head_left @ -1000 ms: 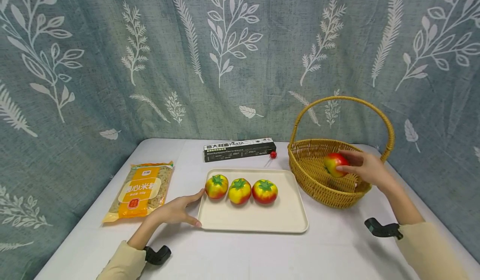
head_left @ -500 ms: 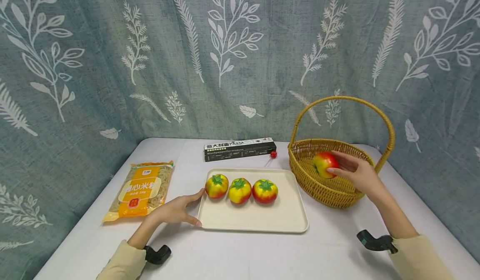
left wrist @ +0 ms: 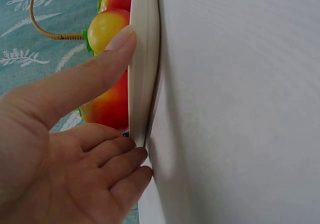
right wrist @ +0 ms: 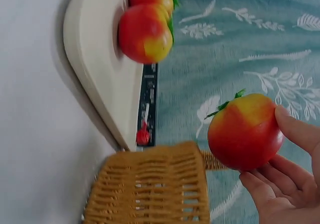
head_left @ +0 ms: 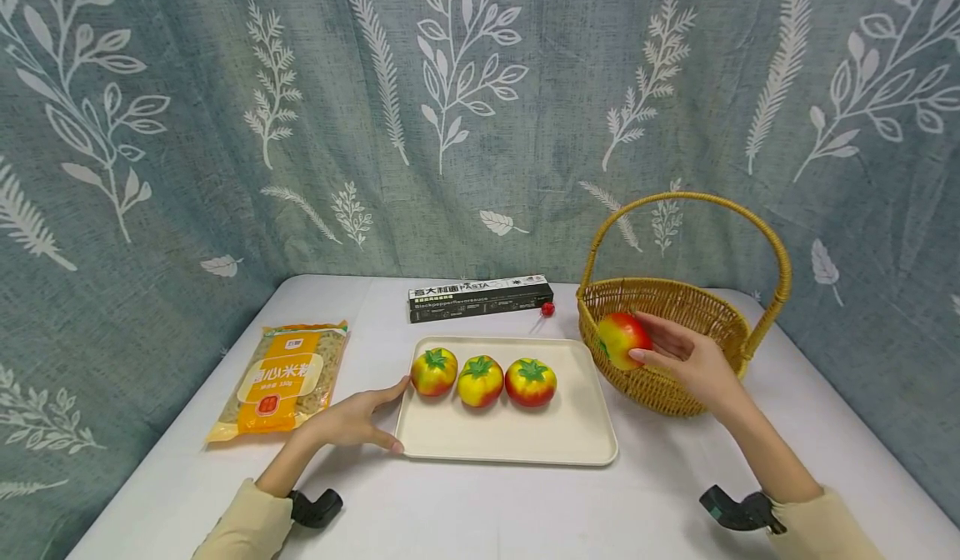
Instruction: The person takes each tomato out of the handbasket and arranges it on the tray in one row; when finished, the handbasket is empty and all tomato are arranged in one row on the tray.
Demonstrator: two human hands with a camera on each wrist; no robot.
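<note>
My right hand [head_left: 693,368] pinches a red-and-yellow tomato [head_left: 624,341] between thumb and fingers, over the left rim of the wicker basket [head_left: 652,393]. In the right wrist view the same tomato [right wrist: 246,134] shows its green leafy top facing away from the palm. Three similar tomatoes [head_left: 480,382] sit in a row on the cream tray [head_left: 517,443], toward its back left. My left hand [head_left: 352,418] rests at the tray's left edge, thumb and fingers spread. In the left wrist view the fingertips [left wrist: 137,156] touch the tray's side.
A yellow bag [head_left: 281,383] of food lies at the left. Behind the tray lie a black pasta box [head_left: 480,300] and a red lollipop [head_left: 547,309]. The basket's tall handle [head_left: 686,197] arches up at the right, and a patterned curtain [head_left: 480,110] hangs behind the table.
My right hand has carried the tomato leftward from inside the basket to over its left rim. The left hand and the tray have stayed in place.
</note>
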